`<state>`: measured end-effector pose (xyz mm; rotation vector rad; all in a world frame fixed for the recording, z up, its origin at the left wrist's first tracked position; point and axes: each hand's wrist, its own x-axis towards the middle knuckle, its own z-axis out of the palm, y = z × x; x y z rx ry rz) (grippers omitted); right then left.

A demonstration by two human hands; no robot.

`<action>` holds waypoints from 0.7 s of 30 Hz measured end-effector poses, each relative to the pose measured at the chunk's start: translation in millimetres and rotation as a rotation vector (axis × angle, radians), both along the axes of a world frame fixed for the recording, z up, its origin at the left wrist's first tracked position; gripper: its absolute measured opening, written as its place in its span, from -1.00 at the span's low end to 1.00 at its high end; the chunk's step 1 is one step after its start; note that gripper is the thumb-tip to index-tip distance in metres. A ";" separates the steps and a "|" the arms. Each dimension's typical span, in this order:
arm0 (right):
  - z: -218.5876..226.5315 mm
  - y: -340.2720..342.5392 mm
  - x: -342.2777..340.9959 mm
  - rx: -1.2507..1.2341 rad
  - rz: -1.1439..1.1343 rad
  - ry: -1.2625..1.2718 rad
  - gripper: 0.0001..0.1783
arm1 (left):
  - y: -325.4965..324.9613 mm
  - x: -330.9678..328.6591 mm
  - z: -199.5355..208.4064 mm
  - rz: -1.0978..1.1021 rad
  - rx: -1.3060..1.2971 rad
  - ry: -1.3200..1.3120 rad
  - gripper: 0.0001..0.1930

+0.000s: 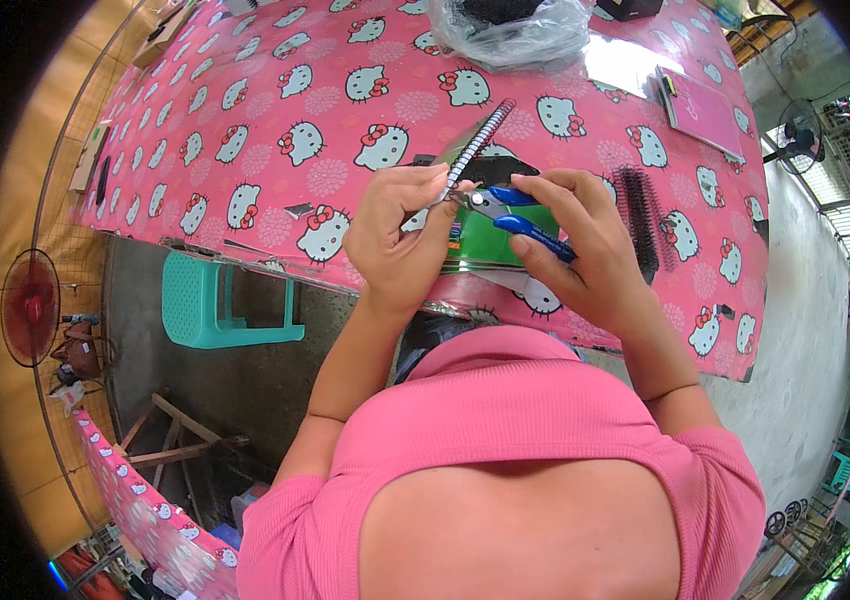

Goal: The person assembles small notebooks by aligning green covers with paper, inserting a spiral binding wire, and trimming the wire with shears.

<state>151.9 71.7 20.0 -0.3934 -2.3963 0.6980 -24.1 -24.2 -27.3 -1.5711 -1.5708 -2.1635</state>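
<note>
Over a table (245,120) in pink cartoon-cat cloth, above grey concrete floor (245,380), the left hand (400,235) pinches a spiral-bound booklet (480,150) while the right hand (590,250) grips blue-handled pliers (520,215).

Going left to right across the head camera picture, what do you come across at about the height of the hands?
Red fan → teal plastic stool → left hand holding the spiral-bound notebook → blue-handled pliers → right hand → black binding combs on the pink table.
</note>
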 end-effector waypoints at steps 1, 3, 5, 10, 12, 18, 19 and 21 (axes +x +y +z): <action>-1.1 -0.9 -0.6 0.051 -0.024 -0.008 -0.50 | -0.2 0.3 1.8 0.035 0.003 0.068 -0.80; -2.1 -3.3 -1.5 0.019 -0.010 -0.004 -0.54 | -1.1 0.1 0.6 0.069 0.005 0.136 -0.79; -1.0 -3.2 -0.2 -0.011 0.006 -0.001 -0.57 | -1.8 -0.4 -4.2 0.057 -0.002 0.107 -0.79; -19.9 41.3 22.3 -1.838 0.608 -0.317 -0.62 | -0.7 4.6 -1.9 0.006 0.016 0.319 -0.77; -31.1 36.1 40.4 -1.743 0.589 -0.291 -0.57 | -1.0 9.7 -7.7 -0.037 0.021 0.353 -0.76; -57.9 57.7 75.1 -0.326 -0.138 -0.351 -0.54 | -22.5 30.9 -44.5 -0.339 -0.422 0.453 -0.55; -65.8 59.5 73.3 -0.327 -0.144 -0.351 -0.54 | -24.1 32.4 -50.4 -0.359 -0.486 0.402 -0.47; -77.9 63.5 65.5 -0.098 -0.204 -0.388 -0.58 | -19.5 35.9 -47.8 -0.279 -0.527 0.507 -0.48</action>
